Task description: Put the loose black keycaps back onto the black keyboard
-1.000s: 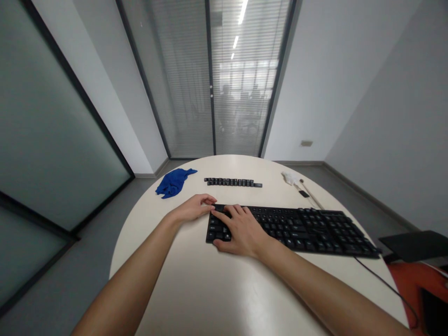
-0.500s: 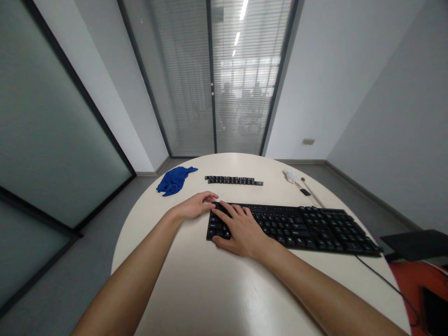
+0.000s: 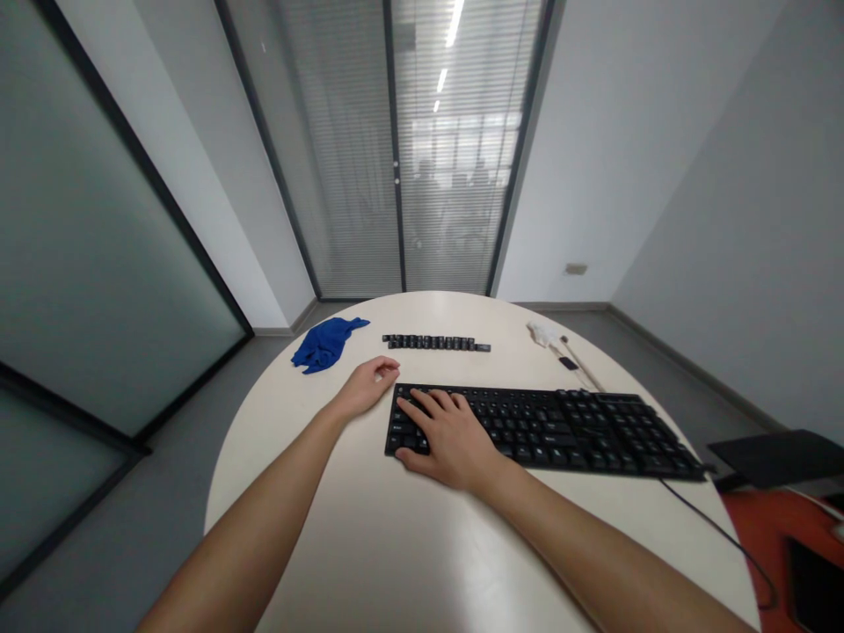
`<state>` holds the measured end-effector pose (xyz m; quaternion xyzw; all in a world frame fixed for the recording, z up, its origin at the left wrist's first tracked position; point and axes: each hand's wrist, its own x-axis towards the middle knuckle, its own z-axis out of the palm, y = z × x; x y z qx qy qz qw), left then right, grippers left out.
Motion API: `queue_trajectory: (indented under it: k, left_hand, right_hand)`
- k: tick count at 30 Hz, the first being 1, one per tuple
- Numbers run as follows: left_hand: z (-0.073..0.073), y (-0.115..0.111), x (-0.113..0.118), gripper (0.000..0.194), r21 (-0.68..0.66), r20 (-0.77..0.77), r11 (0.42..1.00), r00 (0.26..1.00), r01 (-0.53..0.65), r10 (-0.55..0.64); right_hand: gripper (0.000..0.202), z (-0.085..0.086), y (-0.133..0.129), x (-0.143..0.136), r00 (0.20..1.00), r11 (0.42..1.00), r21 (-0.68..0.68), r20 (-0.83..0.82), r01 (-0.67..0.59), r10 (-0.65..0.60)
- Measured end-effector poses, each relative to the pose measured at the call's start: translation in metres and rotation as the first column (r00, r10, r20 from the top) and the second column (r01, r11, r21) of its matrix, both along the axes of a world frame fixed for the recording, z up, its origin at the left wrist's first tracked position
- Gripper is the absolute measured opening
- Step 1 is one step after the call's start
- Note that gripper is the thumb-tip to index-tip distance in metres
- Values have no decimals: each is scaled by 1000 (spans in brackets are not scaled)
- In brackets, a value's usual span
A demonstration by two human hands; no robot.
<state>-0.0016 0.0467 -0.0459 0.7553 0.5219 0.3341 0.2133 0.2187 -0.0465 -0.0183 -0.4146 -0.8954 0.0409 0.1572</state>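
A black keyboard (image 3: pixel 547 431) lies across the table, its left end under my right hand (image 3: pixel 454 444). That hand rests with fingers spread over the left keys and the thumb at the front edge. Just off the keyboard's upper left corner is my left hand (image 3: pixel 367 387), fingers curled in towards the thumb. Whatever may be between those fingertips is too small to make out. Beyond the keyboard, loose black keycaps (image 3: pixel 435 343) stand in two close rows on the tabletop.
A crumpled blue cloth (image 3: pixel 330 343) lies at the far left of the round white table (image 3: pixel 369 545). At the far right are a white brush-like thing (image 3: pixel 544 334) and a thin stick (image 3: pixel 580 360). The keyboard's cable (image 3: pixel 718 527) runs over the right edge, near a red chair (image 3: pixel 758 527).
My left hand has drawn back a little from the keyboard's upper left corner, its fingers curling in. My right hand stays on the left keys. The whole view has shifted slightly.
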Motion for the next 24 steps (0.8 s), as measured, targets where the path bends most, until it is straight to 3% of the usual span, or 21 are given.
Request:
queue_trajectory:
  k: [5,13,18,24]
  left_hand:
    - [-8,8,8,33,170,-91,966,973,-193,211]
    - [-7,24,18,55,196,-353,946,882,-257,313]
    - [-3,41,23,47,184,-417,906,804,-382,423]
    - [-2,42,26,34,191,-434,886,773,-423,463]
  right_hand:
    - [74,-2,0,1,1000,1000,14,6,3,-3]
    - [77,-2,2,13,998,999,0,-51,-44,44]
    - [56,8,9,30,989,997,-22,-129,-69,66]
    - [36,8,20,40,984,1000,-10,-176,8,-9]
